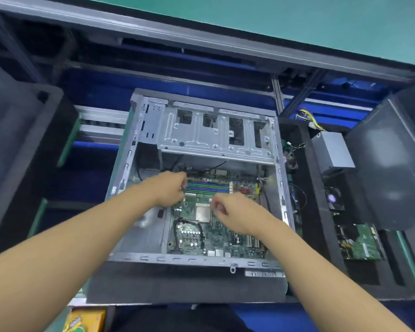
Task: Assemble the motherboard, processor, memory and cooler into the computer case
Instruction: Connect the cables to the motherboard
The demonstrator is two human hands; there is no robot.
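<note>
An open grey computer case [120, 185] lies flat in front of me. The green motherboard [223, 238] sits inside it, with the silver processor [203, 213] in its socket at the middle. Blue and green memory slots [209, 188] run across the board's far part. My left hand [168, 189] hovers at the left end of those slots, fingers curled; nothing shows clearly in it. My right hand [230, 213] is over the board just right of the processor, fingers loosely curled, and I see no object in it. A cooler fan [332, 198] lies outside the case to the right.
A silver drive cage [213, 133] fills the case's far half. On black foam to the right lie a grey power supply [333, 150] with yellow wires, and a second green board [364, 243]. Dark panels stand at both sides. A yellow packet [86, 319] lies near my left arm.
</note>
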